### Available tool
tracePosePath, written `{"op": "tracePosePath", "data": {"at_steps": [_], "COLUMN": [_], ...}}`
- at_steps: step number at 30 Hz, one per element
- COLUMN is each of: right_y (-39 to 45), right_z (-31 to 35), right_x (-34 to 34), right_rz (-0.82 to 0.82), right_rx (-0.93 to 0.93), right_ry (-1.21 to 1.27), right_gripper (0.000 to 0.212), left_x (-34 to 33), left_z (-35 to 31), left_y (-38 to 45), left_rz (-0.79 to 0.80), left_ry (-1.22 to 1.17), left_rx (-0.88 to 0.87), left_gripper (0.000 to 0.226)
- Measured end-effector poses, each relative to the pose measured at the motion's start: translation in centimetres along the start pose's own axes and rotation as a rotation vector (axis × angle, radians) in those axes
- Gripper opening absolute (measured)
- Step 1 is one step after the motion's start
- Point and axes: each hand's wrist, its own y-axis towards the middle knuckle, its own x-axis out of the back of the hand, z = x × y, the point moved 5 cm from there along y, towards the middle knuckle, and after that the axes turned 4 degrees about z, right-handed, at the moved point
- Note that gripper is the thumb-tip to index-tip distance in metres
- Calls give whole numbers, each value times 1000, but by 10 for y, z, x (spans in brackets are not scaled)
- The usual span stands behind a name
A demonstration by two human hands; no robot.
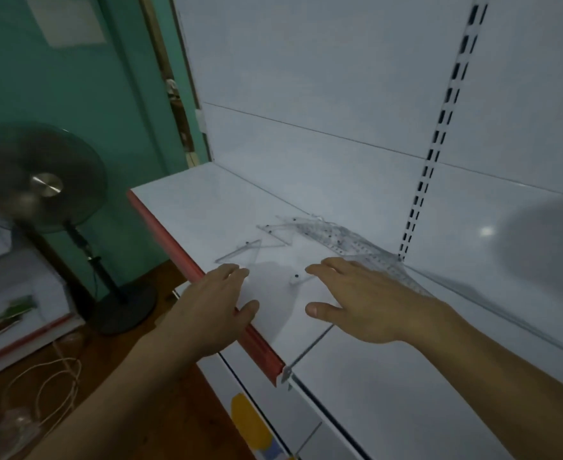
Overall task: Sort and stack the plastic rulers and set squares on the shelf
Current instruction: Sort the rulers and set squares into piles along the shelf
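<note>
Nearest the camera, the left hand point(218, 302) lay over the red front edge strip point(207, 283) of the white metal shelf point(187, 207), fingers straight and loosely spread, thumb out, holding nothing. The right hand point(366, 298) hovered further in over the shelf, palm down, fingers straight and together, likewise holding nothing; whether its fingertips touched the surface could not be told.

The clear plastic set square point(242, 254), an open triangle, lay flat just beyond the left fingertips, near the front edge. A second clear set square point(278, 232) lay behind it, toward the back wall. The heap of clear plastic rulers point(349, 242) ran with its long axis from the middle of the shelf back and right to the slotted white upright point(439, 154), passing just beyond and partly under the right hand.

Judgement: left hand nearer the set squares, right hand nearer the rulers; nothing sorted yet.

Beyond the shelf's left end stood a dark pedestal fan point(37, 180) against a green wall point(57, 88).
</note>
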Motion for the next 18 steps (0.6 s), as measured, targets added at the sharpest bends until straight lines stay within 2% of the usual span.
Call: {"op": "tracePosePath", "data": {"at_steps": [5, 9, 13, 18], "right_y": [38, 68, 103, 136], "right_z": [-9, -19, -26, -24], "right_x": [4, 19, 30, 42], "right_rz": [-9, -80, -120, -207], "right_rx": [-50, -140, -291, -470], "right_ry": [34, 44, 61, 66], "right_gripper": [70, 65, 61, 67], "left_x": [9, 11, 15, 38], "left_z": [23, 34, 51, 68], "left_y": [56, 106, 152, 204], "left_rz": [-9, -1, 33, 43], "left_ry": [25, -2, -37, -42], "left_rx": [-116, -246, -385, -530], "left_gripper": [66, 80, 68, 67]}}
